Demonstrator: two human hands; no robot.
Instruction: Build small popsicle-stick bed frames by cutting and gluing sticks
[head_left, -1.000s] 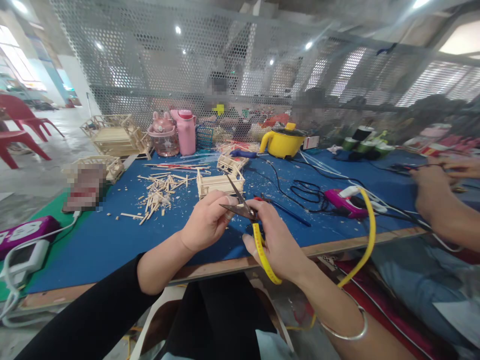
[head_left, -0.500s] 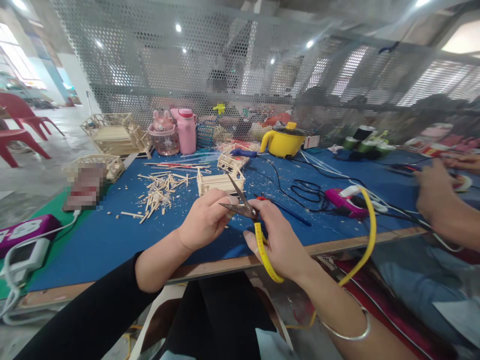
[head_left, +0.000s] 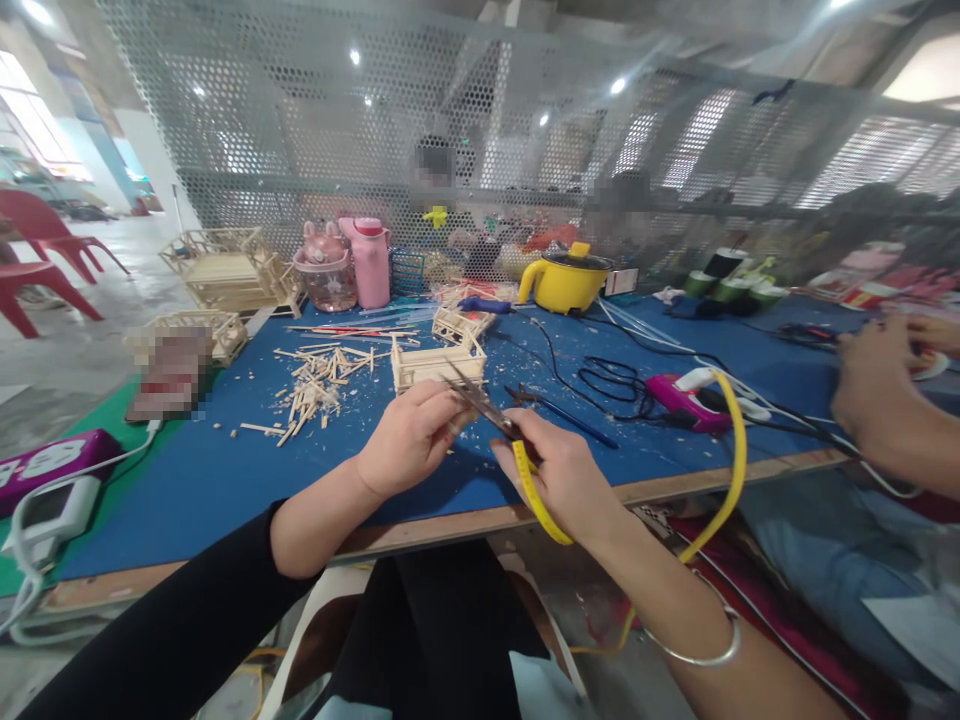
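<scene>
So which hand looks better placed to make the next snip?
The right hand, probably: it already grips the scissors by their handles, blades pointing at the left hand, whose fingers pinch something small at the blade tips.

Yellow-handled scissors [head_left: 491,415] with dark blades sit in the grip over a blue table [head_left: 225,480]; beyond them pale wooden sticks [head_left: 319,380], a yellow pot [head_left: 566,280], a pink bottle [head_left: 370,262].
</scene>
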